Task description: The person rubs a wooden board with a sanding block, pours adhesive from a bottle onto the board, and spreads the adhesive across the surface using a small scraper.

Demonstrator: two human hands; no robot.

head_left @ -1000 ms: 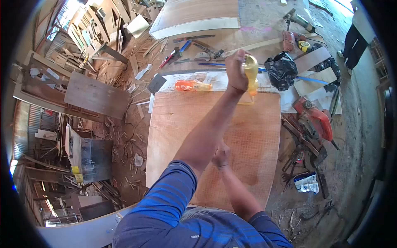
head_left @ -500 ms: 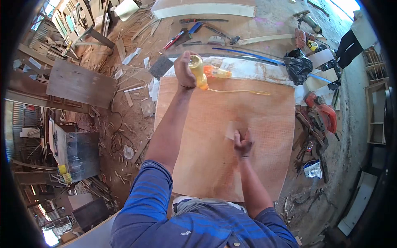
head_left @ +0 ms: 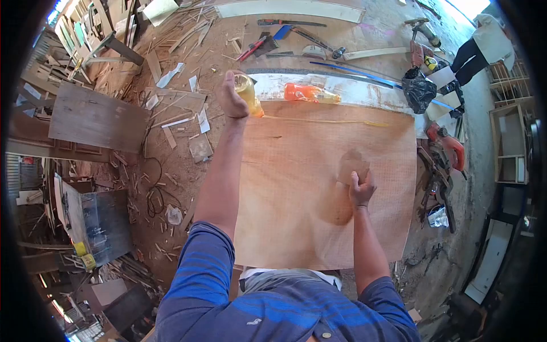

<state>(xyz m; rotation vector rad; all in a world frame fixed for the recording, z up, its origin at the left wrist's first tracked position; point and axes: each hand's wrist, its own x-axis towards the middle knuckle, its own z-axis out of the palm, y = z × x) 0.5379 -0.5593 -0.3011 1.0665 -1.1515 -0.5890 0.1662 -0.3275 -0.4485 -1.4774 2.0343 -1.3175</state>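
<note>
At the far left corner of a brown wooden panel (head_left: 285, 188), my left hand (head_left: 232, 100) is closed around a clear bottle (head_left: 246, 88) of yellow liquid, tipped with its neck toward the panel. A thin yellow line of liquid (head_left: 373, 123) lies along the panel's far edge. My right hand (head_left: 363, 187) grips a small flat brown piece (head_left: 348, 170) against the panel, right of its middle. Darker, wet-looking patches show around that piece. An orange-and-clear bottle (head_left: 310, 93) lies on its side just beyond the panel.
Beyond the panel lie a hand saw (head_left: 256, 48), a hammer (head_left: 313, 41) and a blue strip (head_left: 356, 74). A black plastic bag (head_left: 419, 91) and a red power tool (head_left: 450, 145) are at the right. A person (head_left: 484, 48) stands far right. Wood scraps litter the left floor.
My left hand and the tipped bottle have moved left, toward the panel's corner. My right hand has slid right and slightly away from me with the flat piece. The view has shifted a little.
</note>
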